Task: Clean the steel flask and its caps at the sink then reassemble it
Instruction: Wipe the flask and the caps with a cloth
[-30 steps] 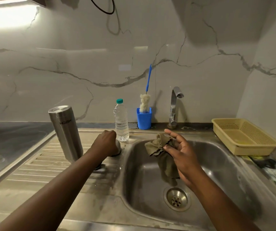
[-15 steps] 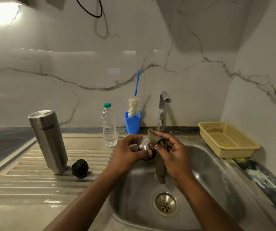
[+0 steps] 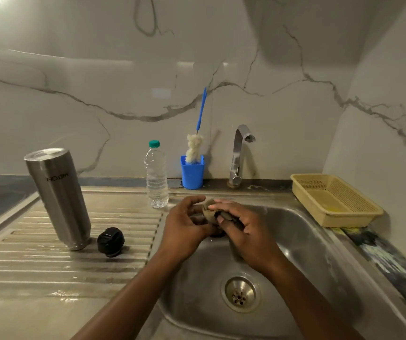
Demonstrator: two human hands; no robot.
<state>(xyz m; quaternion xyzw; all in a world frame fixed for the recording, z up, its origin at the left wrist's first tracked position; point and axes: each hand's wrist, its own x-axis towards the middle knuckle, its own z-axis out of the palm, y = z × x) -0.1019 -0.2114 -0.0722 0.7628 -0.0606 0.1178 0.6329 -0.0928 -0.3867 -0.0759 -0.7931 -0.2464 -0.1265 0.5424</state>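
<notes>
Left hand (image 3: 184, 227): over the near-left part of the sink (image 3: 319, 241), fingers curled round a small piece (image 3: 217, 233). Most of it is hidden, and only a dark edge shows below the hands.
Right hand (image 3: 246, 231): touching the left, thumb and fingers bent over a brownish cloth (image 3: 210, 212) and pressing it against what the left hand holds.
Cloth: bunched between the two hands, its top fold poking up above the fingers.
Flask (image 3: 58, 197): steel, standing on the ribbed drainboard (image 3: 37, 266) left of the sink, well apart from the hands. Its lettering reads upside down, so it stands mouth-down.
Black cap (image 3: 110, 241): on the drainboard just beside the foot of the flask, on the sink side. Whether the two touch I cannot tell.
Water bottle (image 3: 156, 175): clear plastic with a green lid, upright at the back edge of the drainboard.
Blue cup (image 3: 192, 171): by the wall beside the bottle, with a bottle brush (image 3: 194, 148) in it — fluffy head low, blue handle leaning up.
Tap (image 3: 238, 155): behind the sink, with no water running from it.
Drain (image 3: 240, 292): in the sink floor, nearer me than the hands.
Yellow basket (image 3: 331, 200): on the counter right of the sink.
</notes>
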